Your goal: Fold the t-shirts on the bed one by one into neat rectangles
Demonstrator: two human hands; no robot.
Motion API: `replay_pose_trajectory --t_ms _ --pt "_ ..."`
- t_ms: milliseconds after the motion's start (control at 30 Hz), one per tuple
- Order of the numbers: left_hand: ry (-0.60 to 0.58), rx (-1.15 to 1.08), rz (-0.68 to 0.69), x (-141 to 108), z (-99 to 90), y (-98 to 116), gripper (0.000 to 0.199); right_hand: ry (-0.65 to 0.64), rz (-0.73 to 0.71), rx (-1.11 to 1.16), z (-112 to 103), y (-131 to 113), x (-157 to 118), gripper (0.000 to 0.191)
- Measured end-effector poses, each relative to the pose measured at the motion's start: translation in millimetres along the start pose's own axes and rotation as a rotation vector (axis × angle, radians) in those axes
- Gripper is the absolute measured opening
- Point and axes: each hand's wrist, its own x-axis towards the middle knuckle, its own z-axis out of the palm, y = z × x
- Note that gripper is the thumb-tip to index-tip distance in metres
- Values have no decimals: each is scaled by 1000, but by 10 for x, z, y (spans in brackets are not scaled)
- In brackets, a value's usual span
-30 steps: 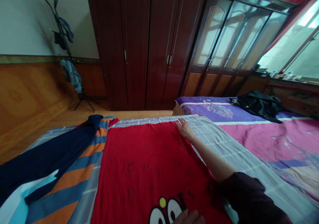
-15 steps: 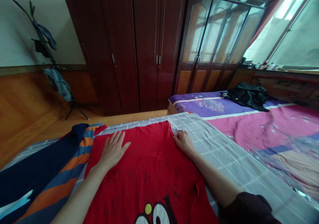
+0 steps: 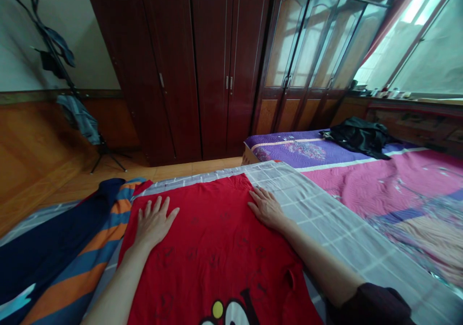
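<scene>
My left hand (image 3: 154,223) lies flat and spread, gripping nothing, on the red garment (image 3: 213,233), which stretches toward three o'clock, while my right hand (image 3: 266,208), likewise unclenched, has that cloth toward nine o'clock.

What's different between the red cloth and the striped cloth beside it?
The red cloth bears a cartoon print; the striped cloth has orange and blue bands. The left hand lies on the red cloth, the right hand touches its edge; neither touches the striped cloth. Both lie on the checked sheet.
</scene>
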Motion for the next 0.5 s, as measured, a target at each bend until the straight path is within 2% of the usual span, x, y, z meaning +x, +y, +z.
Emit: replay_pose_trajectory --t_ms 133,267,333,433,500 --pt "-6 -3 -47 -6 -41 -53 69 -14 71 -50 -82 28 -74 47" --pt "-12 12 -45 -19 -56 -51 68 -149 -154 -13 -122 -71 -326 57" --pt "-15 16 -48 -22 -59 -43 69 -218 -190 -4 -138 -48 -402 58" --pt "-12 29 -42 -21 -59 -38 69 -205 -29 -59 -206 52 -379 59" --pt "-7 30 -40 -18 -53 -41 69 -168 54 -98 -255 19 -348 60"
